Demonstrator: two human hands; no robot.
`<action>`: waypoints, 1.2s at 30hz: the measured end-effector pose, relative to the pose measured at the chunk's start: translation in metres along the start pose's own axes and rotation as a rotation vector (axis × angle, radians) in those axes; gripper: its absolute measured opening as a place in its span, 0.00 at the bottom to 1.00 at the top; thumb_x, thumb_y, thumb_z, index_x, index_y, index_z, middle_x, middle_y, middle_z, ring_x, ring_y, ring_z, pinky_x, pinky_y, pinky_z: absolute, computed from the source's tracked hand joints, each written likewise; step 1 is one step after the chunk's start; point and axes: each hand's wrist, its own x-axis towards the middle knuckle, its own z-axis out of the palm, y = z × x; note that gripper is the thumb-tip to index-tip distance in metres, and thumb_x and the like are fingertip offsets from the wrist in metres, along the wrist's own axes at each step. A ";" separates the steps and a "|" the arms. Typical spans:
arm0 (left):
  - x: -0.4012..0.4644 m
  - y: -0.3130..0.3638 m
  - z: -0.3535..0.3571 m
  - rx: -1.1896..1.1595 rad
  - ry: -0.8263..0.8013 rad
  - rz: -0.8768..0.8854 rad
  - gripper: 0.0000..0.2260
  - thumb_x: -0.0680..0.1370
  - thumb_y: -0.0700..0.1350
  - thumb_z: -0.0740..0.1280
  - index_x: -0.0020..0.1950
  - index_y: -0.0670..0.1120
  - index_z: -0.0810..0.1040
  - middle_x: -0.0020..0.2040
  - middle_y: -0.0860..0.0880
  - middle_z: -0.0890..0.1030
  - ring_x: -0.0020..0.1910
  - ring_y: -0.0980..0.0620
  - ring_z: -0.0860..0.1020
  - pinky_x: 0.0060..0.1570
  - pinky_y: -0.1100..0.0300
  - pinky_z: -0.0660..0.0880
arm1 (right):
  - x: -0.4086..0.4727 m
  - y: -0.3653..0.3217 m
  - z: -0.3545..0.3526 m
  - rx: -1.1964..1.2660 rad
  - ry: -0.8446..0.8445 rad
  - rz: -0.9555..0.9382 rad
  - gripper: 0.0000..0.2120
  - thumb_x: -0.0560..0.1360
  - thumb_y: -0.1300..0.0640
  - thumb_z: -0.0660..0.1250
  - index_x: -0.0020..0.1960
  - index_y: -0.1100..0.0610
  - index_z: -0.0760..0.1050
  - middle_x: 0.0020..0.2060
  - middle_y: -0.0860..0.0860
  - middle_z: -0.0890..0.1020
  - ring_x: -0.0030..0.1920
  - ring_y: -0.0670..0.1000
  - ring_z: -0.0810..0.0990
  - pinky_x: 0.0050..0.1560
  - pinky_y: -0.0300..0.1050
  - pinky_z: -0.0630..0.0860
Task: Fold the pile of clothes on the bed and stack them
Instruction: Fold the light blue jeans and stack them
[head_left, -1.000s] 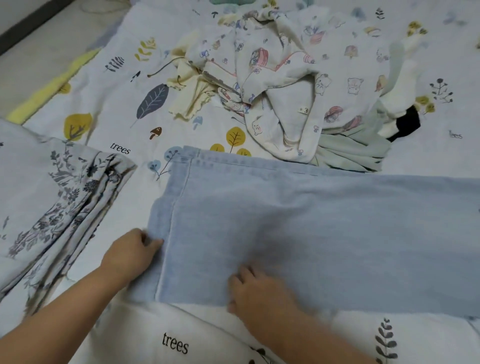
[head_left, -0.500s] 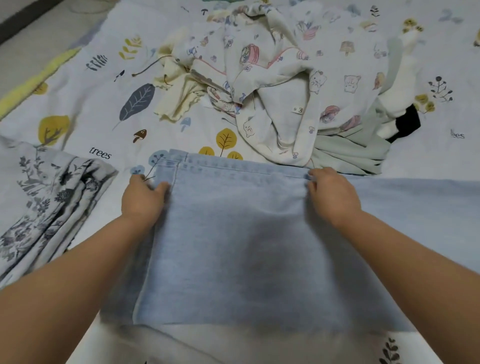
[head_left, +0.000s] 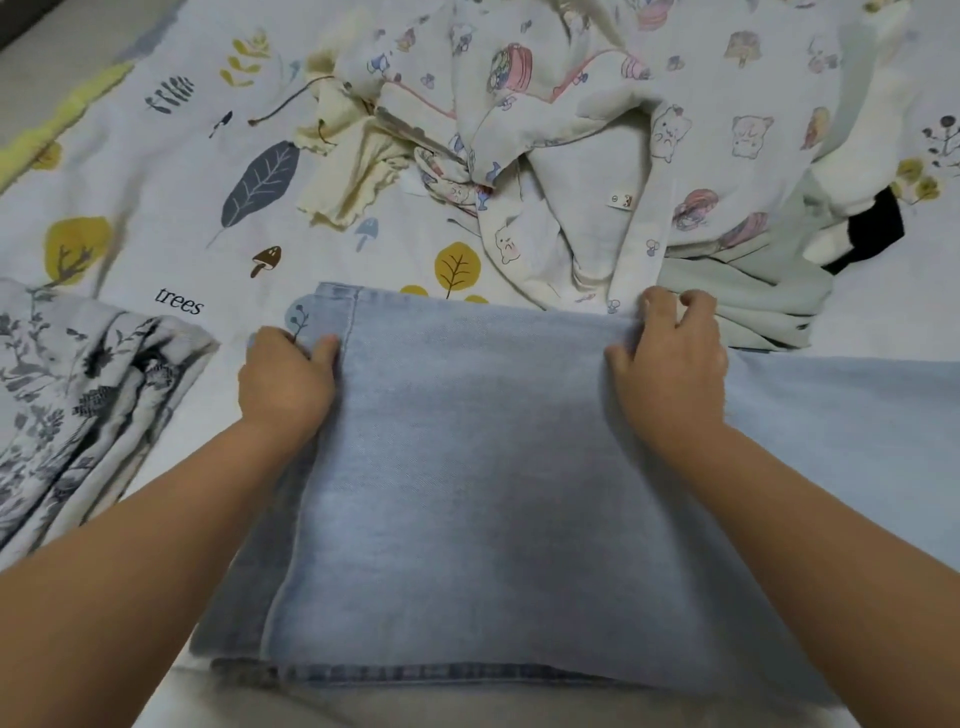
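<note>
Light blue jeans (head_left: 467, 467) lie flat across the bed in front of me, stretching off to the right. My left hand (head_left: 283, 376) grips their left hem edge near the far corner. My right hand (head_left: 670, 353) pinches the far edge of the denim, fingers curled over it. Beyond the jeans lies the unfolded pile: a cream garment printed with cartoon animals (head_left: 597, 130), a pale yellow frilled piece (head_left: 353, 176), a mint green garment (head_left: 753, 291) and a black and white piece (head_left: 862, 228).
A folded grey floral fabric (head_left: 78, 405) sits at the left on the bedsheet (head_left: 130, 171), which is printed with leaves and the word trees. The bed's yellow edge (head_left: 67, 109) and the floor show at the far left.
Both hands have moved from the near edge of the jeans up to the far edge and taken hold there. The view has drawn closer to the jeans.
</note>
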 end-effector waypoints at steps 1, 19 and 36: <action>-0.004 -0.006 0.000 0.071 -0.009 0.006 0.21 0.77 0.56 0.62 0.56 0.39 0.69 0.56 0.37 0.75 0.55 0.36 0.74 0.52 0.49 0.68 | -0.009 0.001 0.002 -0.042 0.022 -0.032 0.25 0.73 0.59 0.65 0.68 0.59 0.64 0.68 0.62 0.63 0.63 0.62 0.66 0.58 0.55 0.64; -0.038 -0.079 -0.059 -0.003 -0.120 -0.105 0.24 0.77 0.55 0.63 0.43 0.32 0.75 0.35 0.36 0.76 0.42 0.35 0.78 0.40 0.51 0.69 | -0.132 -0.006 -0.003 -0.215 -0.488 -0.109 0.31 0.79 0.39 0.45 0.76 0.47 0.35 0.75 0.55 0.37 0.75 0.58 0.36 0.71 0.63 0.42; -0.118 -0.118 -0.094 0.042 -0.107 -0.090 0.14 0.76 0.45 0.67 0.35 0.41 0.68 0.31 0.45 0.72 0.31 0.47 0.69 0.29 0.55 0.60 | -0.208 -0.019 -0.027 -0.137 -0.240 -0.686 0.05 0.62 0.57 0.74 0.35 0.57 0.81 0.46 0.56 0.84 0.50 0.60 0.83 0.50 0.60 0.79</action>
